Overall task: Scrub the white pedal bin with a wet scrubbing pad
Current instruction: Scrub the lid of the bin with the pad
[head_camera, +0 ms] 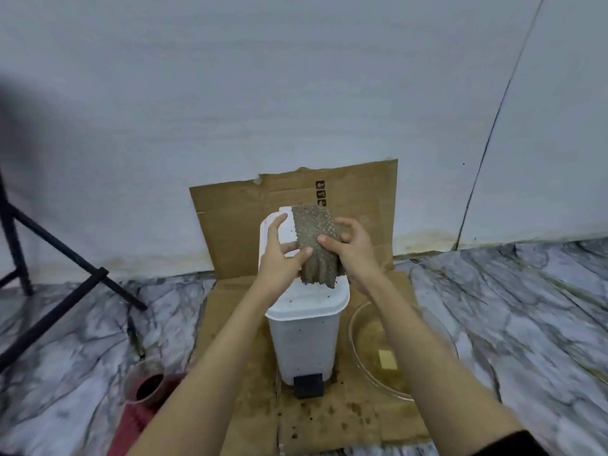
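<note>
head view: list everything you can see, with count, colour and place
pedal bin: one, white, centre, on the cardboard
pedal: one, black, at the bin's foot
scrubbing pad: one, grey-brown, over the bin's lid
cardboard: brown, under the bin and up the wall
glass bowl: one, clear, right of the bin
block: one, pale yellow, in the bowl
cup: one, red, floor at lower left
stand: one, black, far left
floor: grey-white marble
wall: white, behind
left hand: holds the pad's left edge
right hand: grips the pad's right side
</note>
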Demonstrator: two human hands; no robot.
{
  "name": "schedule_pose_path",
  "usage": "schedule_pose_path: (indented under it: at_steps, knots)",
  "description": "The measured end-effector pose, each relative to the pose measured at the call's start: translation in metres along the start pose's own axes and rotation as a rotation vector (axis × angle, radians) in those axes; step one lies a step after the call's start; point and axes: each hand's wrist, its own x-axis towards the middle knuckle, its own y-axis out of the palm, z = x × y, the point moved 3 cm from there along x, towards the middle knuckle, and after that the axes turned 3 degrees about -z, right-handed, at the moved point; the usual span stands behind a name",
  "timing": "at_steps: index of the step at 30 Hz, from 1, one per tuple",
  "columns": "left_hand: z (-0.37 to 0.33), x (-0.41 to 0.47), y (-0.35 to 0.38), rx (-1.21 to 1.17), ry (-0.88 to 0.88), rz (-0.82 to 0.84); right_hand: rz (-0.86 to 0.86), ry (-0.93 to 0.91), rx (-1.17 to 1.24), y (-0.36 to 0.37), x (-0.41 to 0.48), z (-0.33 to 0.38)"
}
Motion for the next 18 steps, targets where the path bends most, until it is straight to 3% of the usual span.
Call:
schedule_pose_path:
  at_steps: [5,9,15,18]
  knots:
    - [0.033,0.03,0.008,0.219,0.027,0.002,0.031,-0.135,-0.293,0.0,0.032,-0.026]
    - [0.046,0.068,0.01,0.424,0.047,0.034,0.118,-0.106,-0.533,-0.004,0.066,-0.038]
    - [0.033,0.106,0.003,1.103,0.132,0.127,0.308,-0.043,-0.991,0.006,0.106,-0.036]
    - [0.037,0.111,-0.004,1.322,0.164,0.159,0.264,-0.016,-1.264,0.012,0.11,-0.03]
